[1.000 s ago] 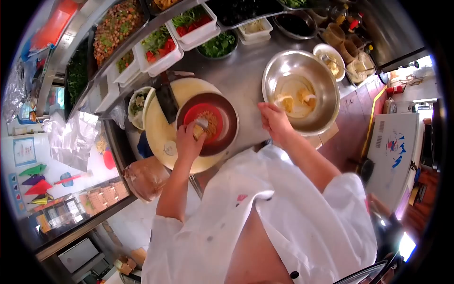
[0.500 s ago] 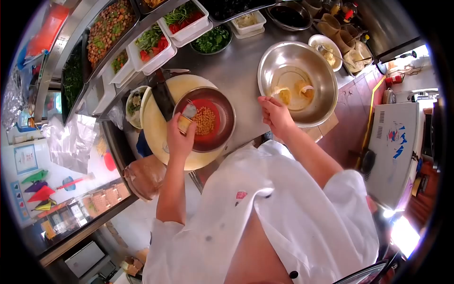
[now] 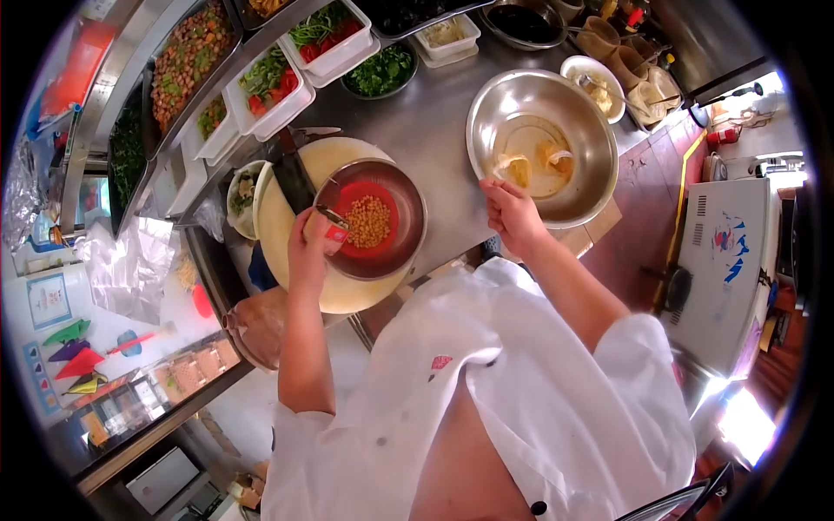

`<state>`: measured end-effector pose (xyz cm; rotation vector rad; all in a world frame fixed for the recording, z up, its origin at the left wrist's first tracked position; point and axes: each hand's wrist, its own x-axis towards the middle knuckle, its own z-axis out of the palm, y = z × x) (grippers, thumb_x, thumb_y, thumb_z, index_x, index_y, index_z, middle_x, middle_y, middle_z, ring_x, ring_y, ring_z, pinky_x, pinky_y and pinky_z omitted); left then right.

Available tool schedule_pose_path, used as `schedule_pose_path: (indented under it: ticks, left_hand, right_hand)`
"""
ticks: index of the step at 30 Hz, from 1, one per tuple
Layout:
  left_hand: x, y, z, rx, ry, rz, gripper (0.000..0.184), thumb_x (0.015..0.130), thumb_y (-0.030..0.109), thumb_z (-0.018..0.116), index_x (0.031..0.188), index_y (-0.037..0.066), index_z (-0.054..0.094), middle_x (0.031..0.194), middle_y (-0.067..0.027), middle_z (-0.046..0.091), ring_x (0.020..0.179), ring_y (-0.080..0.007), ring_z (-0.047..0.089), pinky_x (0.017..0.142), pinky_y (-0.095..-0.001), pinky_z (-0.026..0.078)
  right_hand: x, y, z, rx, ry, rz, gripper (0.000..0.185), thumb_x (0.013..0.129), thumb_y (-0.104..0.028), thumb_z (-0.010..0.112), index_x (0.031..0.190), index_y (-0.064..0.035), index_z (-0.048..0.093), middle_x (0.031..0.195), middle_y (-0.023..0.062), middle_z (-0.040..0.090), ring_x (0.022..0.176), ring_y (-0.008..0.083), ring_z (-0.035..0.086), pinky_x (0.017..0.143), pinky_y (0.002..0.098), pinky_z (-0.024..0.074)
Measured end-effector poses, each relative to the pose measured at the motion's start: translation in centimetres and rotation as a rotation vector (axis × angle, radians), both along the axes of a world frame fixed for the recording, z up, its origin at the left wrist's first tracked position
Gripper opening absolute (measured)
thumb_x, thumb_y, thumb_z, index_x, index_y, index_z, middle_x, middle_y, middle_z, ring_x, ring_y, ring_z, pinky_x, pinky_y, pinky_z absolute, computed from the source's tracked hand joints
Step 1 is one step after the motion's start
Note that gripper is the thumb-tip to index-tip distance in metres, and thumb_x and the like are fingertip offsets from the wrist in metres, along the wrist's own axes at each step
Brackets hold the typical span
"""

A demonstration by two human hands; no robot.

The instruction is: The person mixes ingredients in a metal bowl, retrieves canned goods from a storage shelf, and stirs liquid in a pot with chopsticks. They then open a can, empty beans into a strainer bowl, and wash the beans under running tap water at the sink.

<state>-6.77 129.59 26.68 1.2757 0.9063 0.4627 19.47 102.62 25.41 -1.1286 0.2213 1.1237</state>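
Note:
My left hand (image 3: 306, 252) is closed around a small tin can (image 3: 334, 227) with a red label. The can is at the left rim of a metal bowl (image 3: 410, 208). Pale round beans (image 3: 367, 221) are heaped on the bowl's red bottom. That bowl stands on a thick, round, yellowish chopping board (image 3: 282, 269). A dark handle-like piece (image 3: 295, 181) lies beside it. My right hand (image 3: 516, 215) has its fingers pinched at the near left rim of a wide steel bowl (image 3: 598, 143). In it are a little liquid and two yellowish pieces (image 3: 517, 171).
White tubs of chopped vegetables (image 3: 271, 95) line the back left, near a bowl of green herbs (image 3: 380, 71). A dark liquid fills a bowl (image 3: 525, 21) at the back. A white bowl with a spoon (image 3: 595, 85) stands right of the steel bowl. A white freezer (image 3: 717, 260) is farther right.
My left hand has drawn slightly left and turned the can, so its red label now shows. The right hand stays at the steel bowl's rim. The whole view has shifted a little.

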Motion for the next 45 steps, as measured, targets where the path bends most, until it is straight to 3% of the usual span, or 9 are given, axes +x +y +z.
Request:
schedule_pose_path:
  ticks: [4,7,16,19,22,28,31,41,45]
  left_hand:
    - [-1.1,1.4,-3.9,-0.438,-0.375,-0.013,0.048,0.101,0.037,0.066,0.135,0.005,0.055,0.11,-0.0112,0.069,0.098,-0.0155,0.068,0.076,-0.0282,0.055]
    - [-0.5,0.0,-6.1,1.077,0.686,-0.357,0.048,0.1,0.039,0.066,0.133,0.005,0.056,0.106,-0.0114,0.07,0.099,-0.0174,0.069,0.078,-0.0301,0.056]
    - [1.0,-0.3,0.0,-0.151,-0.37,0.158,0.047,0.095,0.035,0.074,0.123,0.0,0.062,0.106,-0.011,0.07,0.09,-0.0217,0.071,0.07,-0.036,0.058]
    - [0.2,-0.1,-3.9,1.291,0.614,-0.485,0.043,0.097,0.028,0.072,0.128,0.001,0.059,0.111,-0.0102,0.069,0.089,-0.0211,0.071,0.067,-0.0331,0.058]
    - [0.2,-0.1,-3.4,0.5,0.521,-0.222,0.046,0.097,0.032,0.072,0.129,0.002,0.059,0.115,-0.0119,0.068,0.094,-0.0204,0.071,0.075,-0.0323,0.058]
    - [0.9,-0.6,0.6,-0.002,-0.192,0.116,0.052,0.089,0.036,0.079,0.124,0.001,0.063,0.112,-0.0143,0.069,0.094,-0.0157,0.071,0.079,-0.0305,0.057]
    - [0.0,-0.2,-4.2,1.084,0.596,-0.342,0.049,0.093,0.033,0.076,0.127,0.001,0.061,0.112,-0.0136,0.069,0.096,-0.0153,0.071,0.082,-0.031,0.058]
    - [-1.3,1.7,-4.1,-0.064,-0.229,-0.083,0.053,0.089,0.032,0.077,0.127,-0.001,0.06,0.118,-0.016,0.069,0.107,-0.0259,0.069,0.088,-0.0357,0.057]
    - [-0.9,0.2,-2.9,0.86,0.557,-0.247,0.055,0.085,0.037,0.08,0.124,0.002,0.063,0.113,-0.0188,0.069,0.106,-0.0333,0.068,0.091,-0.0402,0.054]
  right_hand:
    - [-0.3,-0.3,0.3,-0.008,0.007,-0.009,0.011,0.101,-0.022,0.064,0.105,-0.0135,0.06,0.072,-0.0099,0.039,0.061,0.0031,0.034,0.054,0.0227,0.028]
    - [-0.3,-0.6,0.3,-0.006,0.007,-0.015,0.012,0.101,-0.023,0.064,0.106,-0.0128,0.06,0.072,-0.0098,0.039,0.06,0.0031,0.033,0.054,0.0225,0.0279]
    - [0.5,-1.5,0.8,-0.002,0.012,-0.081,0.009,0.102,-0.018,0.062,0.109,-0.0118,0.061,0.075,-0.0087,0.039,0.061,0.0032,0.033,0.053,0.0219,0.0261]
    - [0.2,-1.5,0.7,0.022,0.018,-0.062,0.009,0.102,-0.018,0.061,0.109,-0.0116,0.06,0.074,-0.0085,0.038,0.061,0.0032,0.033,0.053,0.0219,0.0261]
    - [0.2,-1.3,1.2,-0.004,0.003,-0.055,0.01,0.102,-0.017,0.061,0.11,-0.0113,0.06,0.074,-0.0085,0.037,0.061,0.0034,0.033,0.053,0.022,0.0262]
    - [0.0,-1.1,1.0,-0.008,0.007,-0.051,0.009,0.102,-0.017,0.061,0.109,-0.0109,0.061,0.073,-0.0083,0.037,0.062,0.0034,0.033,0.053,0.022,0.0262]
    - [-0.3,-0.9,1.1,0.007,0.003,-0.038,0.008,0.102,-0.018,0.062,0.106,-0.0121,0.06,0.075,-0.0088,0.04,0.061,0.0031,0.034,0.053,0.0219,0.0285]
    - [-0.3,0.2,1.0,-0.002,0.004,-0.038,0.009,0.102,-0.018,0.062,0.108,-0.0117,0.061,0.071,-0.0086,0.037,0.06,0.0036,0.033,0.052,0.0227,0.0261]
    - [-0.4,0.7,1.2,0.002,-0.019,-0.016,0.011,0.101,-0.02,0.063,0.108,-0.0121,0.061,0.071,-0.0086,0.038,0.059,0.0035,0.034,0.052,0.0231,0.0275]
